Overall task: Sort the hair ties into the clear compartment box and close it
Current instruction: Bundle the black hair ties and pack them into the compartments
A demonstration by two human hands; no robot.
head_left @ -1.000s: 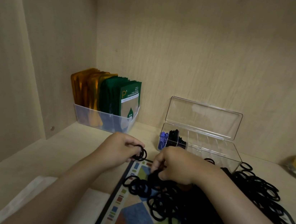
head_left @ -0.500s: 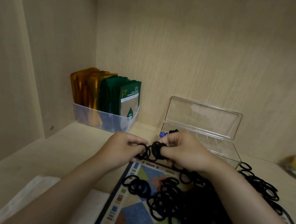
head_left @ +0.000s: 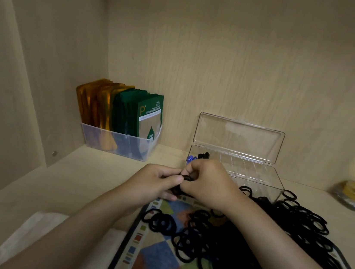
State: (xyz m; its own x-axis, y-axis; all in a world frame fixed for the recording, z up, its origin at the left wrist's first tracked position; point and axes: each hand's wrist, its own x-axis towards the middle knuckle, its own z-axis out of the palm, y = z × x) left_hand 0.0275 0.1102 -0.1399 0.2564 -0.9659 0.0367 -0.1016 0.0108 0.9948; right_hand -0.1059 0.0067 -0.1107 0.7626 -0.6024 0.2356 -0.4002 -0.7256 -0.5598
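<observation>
Head view. Drawn together at frame centre since half a second ago: left hand (head_left: 156, 183) and right hand (head_left: 208, 183), both pinching a small stack of black hair ties (head_left: 185, 178). Stack's axis mostly hidden. Clear compartment box (head_left: 257, 174) just behind, lid upright, long axis left-right; right hand nearer. Loose pile (head_left: 283, 234) lower right on patterned mat (head_left: 155, 258).

Only one legible mark: a large yellow-green "P" at top left on the front green sachet (head_left: 149, 112), which stands in the translucent bin (head_left: 94, 138). There's a tiny mark at the P's upper right, unreadable. The white fine print beside it is too small to read. Below is a pale label panel with a green drop symbol. The characters near the drop are blurred.
</observation>
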